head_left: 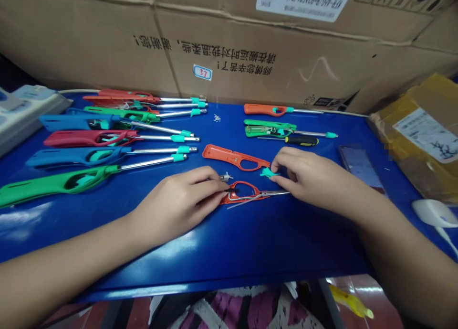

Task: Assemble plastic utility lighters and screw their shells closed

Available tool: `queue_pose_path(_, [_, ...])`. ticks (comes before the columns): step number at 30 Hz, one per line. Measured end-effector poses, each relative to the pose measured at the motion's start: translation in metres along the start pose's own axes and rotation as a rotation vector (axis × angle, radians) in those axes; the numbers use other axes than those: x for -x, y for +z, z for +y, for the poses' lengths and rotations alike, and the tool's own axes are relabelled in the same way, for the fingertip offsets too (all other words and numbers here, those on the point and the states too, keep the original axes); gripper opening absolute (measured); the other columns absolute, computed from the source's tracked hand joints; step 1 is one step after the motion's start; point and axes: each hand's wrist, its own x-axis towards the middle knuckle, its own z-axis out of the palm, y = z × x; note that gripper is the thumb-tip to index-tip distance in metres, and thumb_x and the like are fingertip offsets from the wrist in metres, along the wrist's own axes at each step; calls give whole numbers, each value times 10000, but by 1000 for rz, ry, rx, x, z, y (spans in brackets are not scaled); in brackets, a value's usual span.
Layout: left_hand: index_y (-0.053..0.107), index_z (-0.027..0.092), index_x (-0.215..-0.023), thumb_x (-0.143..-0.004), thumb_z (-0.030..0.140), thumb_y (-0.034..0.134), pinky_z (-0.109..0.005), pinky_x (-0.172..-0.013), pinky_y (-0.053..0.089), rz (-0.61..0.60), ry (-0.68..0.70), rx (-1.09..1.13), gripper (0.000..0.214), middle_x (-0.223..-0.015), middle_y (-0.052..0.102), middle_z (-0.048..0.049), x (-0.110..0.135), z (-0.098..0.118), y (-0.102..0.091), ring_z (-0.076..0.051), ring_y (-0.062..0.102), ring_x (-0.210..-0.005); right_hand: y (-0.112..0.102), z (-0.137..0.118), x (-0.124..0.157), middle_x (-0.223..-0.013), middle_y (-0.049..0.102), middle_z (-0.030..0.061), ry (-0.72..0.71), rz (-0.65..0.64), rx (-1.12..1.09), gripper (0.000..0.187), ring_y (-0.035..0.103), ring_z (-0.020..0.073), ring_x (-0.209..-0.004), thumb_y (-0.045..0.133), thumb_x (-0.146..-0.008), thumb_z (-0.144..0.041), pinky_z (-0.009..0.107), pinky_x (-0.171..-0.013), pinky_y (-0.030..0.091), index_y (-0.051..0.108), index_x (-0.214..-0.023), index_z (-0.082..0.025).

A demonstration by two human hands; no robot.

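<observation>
An opened orange utility lighter lies in two halves on the blue table. My left hand (186, 195) is closed, fingertips on the handle of the nearer lighter half (246, 185), which carries a thin tube, a black part and a metal barrel. Beside those fingertips a small clear-and-metal part (225, 177) shows; what else the fingers cover is hidden. My right hand (298, 171) pinches a small teal plastic piece (268, 172) between thumb and forefinger, just above the barrel. Behind them the other orange half shell (234, 155) lies apart, its loop close to the teal piece.
Several utility lighters (89, 138) lie in a row at left. An orange lighter (265, 109), an opened green lighter (268, 128) and a screwdriver (302, 141) lie at back right. A phone (359, 166), white charger (434, 213), taped box (422, 138) and large carton (222, 37) border the table.
</observation>
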Motion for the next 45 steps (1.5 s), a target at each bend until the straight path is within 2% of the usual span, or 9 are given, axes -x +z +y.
queue_pose_path(5, [715, 156, -1057, -966, 157, 639, -208, -783, 536, 36, -1, 22, 118, -987, 684, -30, -1, 0, 0, -110, 678, -859, -3, -13, 0, -903, 644, 5, -143, 91, -157, 94, 569, 149, -769, 619, -954, -275, 282, -662, 378, 620, -883, -213])
queue_pose_path(8, [719, 149, -1028, -963, 153, 642, -201, -770, 526, 39, -10, 45, 101, -969, 685, -32, -1, 1, 0, -110, 675, -860, -1, -22, 2, -944, 652, -1, -263, 46, -195, 97, 596, 149, -832, 571, -995, -274, 283, -680, 383, 616, -929, -220])
queue_pose_path(17, [727, 123, -1013, -930, 125, 688, -176, -750, 520, 85, 12, 103, 92, -941, 689, -34, -1, 2, 1, -87, 665, -817, 12, -30, 2, -975, 623, 6, -384, -47, -109, 173, 600, 147, -830, 471, -1046, -289, 292, -675, 397, 593, -959, -202])
queue_pose_path(24, [743, 126, -1000, -912, 122, 712, -176, -742, 540, 121, -2, 121, 93, -931, 696, -31, -1, 1, 4, -85, 678, -792, 17, -32, 0, -986, 641, 29, -490, 29, 7, 260, 587, 152, -763, 409, -1062, -306, 307, -637, 378, 623, -974, -187])
queue_pose_path(37, [772, 156, -974, -911, 142, 716, -185, -712, 563, 124, -57, 171, 85, -911, 733, -28, -2, 1, 4, -98, 703, -771, 18, -34, 3, -1030, 699, 44, -481, 108, 25, 279, 625, 149, -767, 419, -1052, -266, 309, -594, 347, 676, -989, -177])
queue_pose_path(45, [774, 162, -1011, -911, 123, 714, -183, -762, 565, 97, -48, 183, 123, -938, 732, -28, -1, -1, 2, -99, 708, -822, 18, -33, 1, -972, 697, 35, -455, 77, 15, 257, 647, 161, -787, 445, -1040, -244, 313, -615, 368, 681, -967, -173])
